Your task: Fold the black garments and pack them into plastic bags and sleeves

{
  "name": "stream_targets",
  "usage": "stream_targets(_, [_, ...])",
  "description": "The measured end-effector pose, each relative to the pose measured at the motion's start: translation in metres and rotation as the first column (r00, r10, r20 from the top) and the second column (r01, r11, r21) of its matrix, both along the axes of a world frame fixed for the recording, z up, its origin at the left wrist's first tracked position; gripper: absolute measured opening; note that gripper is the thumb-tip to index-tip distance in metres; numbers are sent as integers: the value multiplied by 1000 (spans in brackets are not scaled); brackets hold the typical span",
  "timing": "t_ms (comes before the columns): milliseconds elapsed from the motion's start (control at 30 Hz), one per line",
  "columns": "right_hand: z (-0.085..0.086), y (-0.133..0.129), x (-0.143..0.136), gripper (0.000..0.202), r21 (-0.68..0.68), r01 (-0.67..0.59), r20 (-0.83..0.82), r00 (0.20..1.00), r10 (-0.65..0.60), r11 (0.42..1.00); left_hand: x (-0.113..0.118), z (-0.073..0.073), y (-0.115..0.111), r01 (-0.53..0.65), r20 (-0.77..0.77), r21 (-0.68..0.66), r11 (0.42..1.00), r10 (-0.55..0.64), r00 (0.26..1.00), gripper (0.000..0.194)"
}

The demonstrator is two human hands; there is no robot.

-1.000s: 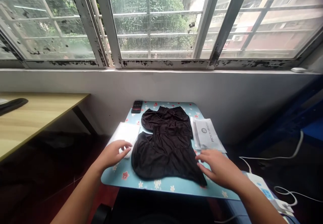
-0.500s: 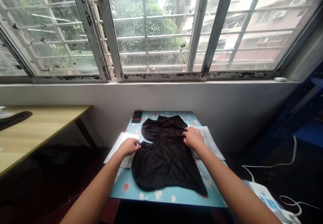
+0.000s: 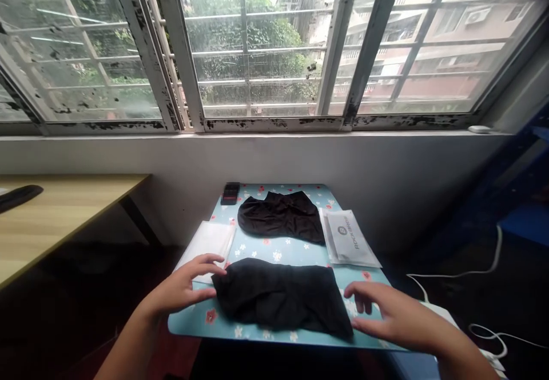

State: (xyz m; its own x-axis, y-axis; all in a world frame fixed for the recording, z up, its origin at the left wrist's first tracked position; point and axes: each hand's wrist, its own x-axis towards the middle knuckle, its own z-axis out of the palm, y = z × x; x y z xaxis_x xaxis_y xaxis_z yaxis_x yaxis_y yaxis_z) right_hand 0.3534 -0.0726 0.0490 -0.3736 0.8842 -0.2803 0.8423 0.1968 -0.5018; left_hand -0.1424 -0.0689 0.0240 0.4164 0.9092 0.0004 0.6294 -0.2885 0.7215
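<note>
A folded black cloth piece (image 3: 283,297), perhaps a garment, lies near the front edge of a blue flowered table (image 3: 277,256). At its left end is my left hand (image 3: 186,286), fingers spread, the fingertips reaching the cloth's edge. Just off the right end hovers my right hand (image 3: 388,314), its thumb and curled fingers apart and nothing between them. Farther back, a second black cloth piece (image 3: 281,217) with a rounded left end is laid out flat.
A white packet (image 3: 210,240) rests on the table's left side, and a grey-white printed packet (image 3: 349,237) on the right. A dark pixelated item (image 3: 230,193) sits at the back left corner. Beyond are a wooden desk (image 3: 86,208), a wall with windows, and white cables (image 3: 497,254).
The upper part of the nearer cloth has come down toward me, making it shorter and separating it from the far cloth. Both hands have moved closer to me and farther apart.
</note>
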Motion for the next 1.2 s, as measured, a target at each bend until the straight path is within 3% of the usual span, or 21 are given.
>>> stream_targets(133, [-49,-3,-5,46,27,241,6,970,-241,970,-2,-28,-1,-279,-116,-11,960,276,954,41])
stream_targets(233, [-80,6,-20,46,128,342,-60,940,-337,931,7,-42,-2,-323,-158,-41,946,313,937,44])
stream_targets(333, [-94,14,-33,30,216,382,-92,924,-371,898,21,-44,-5,-327,-210,-23,945,315,926,35])
stream_targets(433, [-92,17,-41,20,216,405,-86,914,-396,888,33,-37,-4,-354,-275,11,935,343,898,25])
stream_targets(500, [-90,16,-42,18,154,443,-105,896,-431,883,39,-30,-1,-357,-235,-26,934,341,910,26])
stream_targets(567, [-91,17,-40,17,106,462,-198,878,-436,881,45,-24,3,-272,-39,-157,949,269,962,29])
stream_targets(600, [-92,18,-39,17,92,460,-270,865,-423,883,49,-21,5,-174,122,-236,956,207,971,30])
stream_targets(667, [-98,19,-37,21,63,469,-421,813,-403,881,60,-19,10,78,477,-316,946,87,874,37])
stream_targets(733, [-104,20,-36,29,4,505,-547,724,-421,863,73,-22,13,212,665,-267,940,21,746,41])
stream_targets(767, [-107,20,-36,34,-36,527,-594,672,-442,849,79,-25,13,199,668,-215,956,-4,744,39])
stream_targets(800, [-109,18,-37,40,-78,547,-630,621,-466,834,84,-29,13,143,614,-149,978,-21,789,36])
stream_targets(900, [-111,12,-38,51,-183,564,-655,540,-528,805,95,-45,8,15,257,77,997,-34,966,34])
stream_targets(1033, [-97,8,-39,54,-213,561,-658,523,-542,800,106,-67,-5,151,-86,150,977,-139,987,45])
stream_targets(1133, [-72,9,-55,60,-237,552,-702,472,-533,800,113,-73,-12,176,-136,159,971,-155,979,45])
stream_targets(1200, [-51,5,-79,65,-255,520,-732,446,-514,815,115,-72,-11,112,-47,146,983,-107,993,42])
